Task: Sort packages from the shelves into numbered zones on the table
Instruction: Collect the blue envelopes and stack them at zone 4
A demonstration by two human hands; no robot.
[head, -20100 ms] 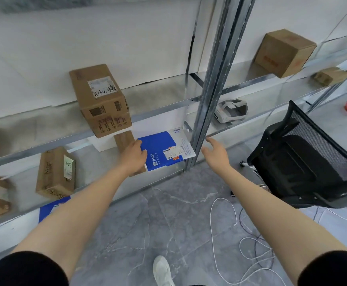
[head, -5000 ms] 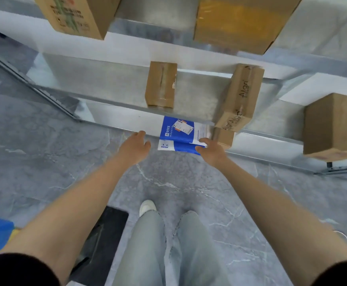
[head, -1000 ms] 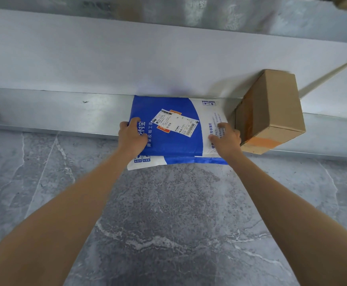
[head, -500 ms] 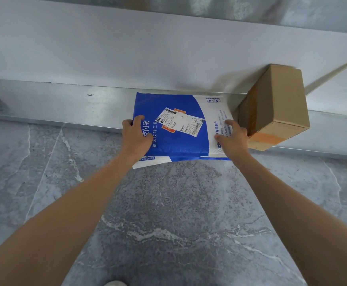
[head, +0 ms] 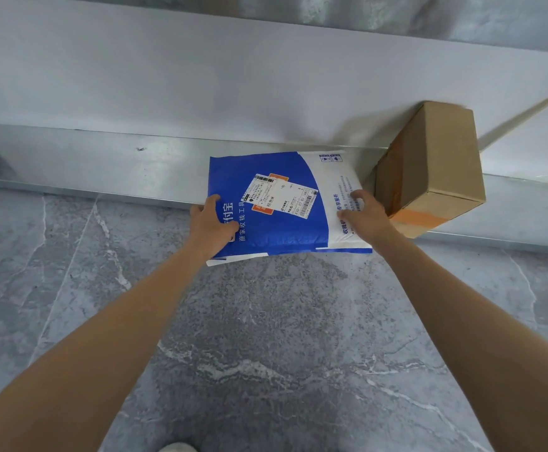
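Observation:
A flat blue and white mailer bag [head: 282, 230] with a white shipping label lies on the lowest metal shelf [head: 103, 164], its near edge hanging over the floor. My left hand [head: 212, 226] grips its left edge, thumb on top. My right hand [head: 365, 218] grips its right side over the white part, fingers curled on the top face. A second, similar mailer shows as a white strip [head: 233, 260] under the near left corner.
A brown cardboard box [head: 435, 168] with orange tape stands on the shelf right beside the mailer, close to my right hand. A white wall runs behind the shelf. Grey marbled floor [head: 266, 337] lies below, and a shoe tip [head: 176, 447] shows at the bottom edge.
Both hands have drawn the mailer toward me over the last second, so more of it overhangs the shelf edge. The grip on both sides is unchanged.

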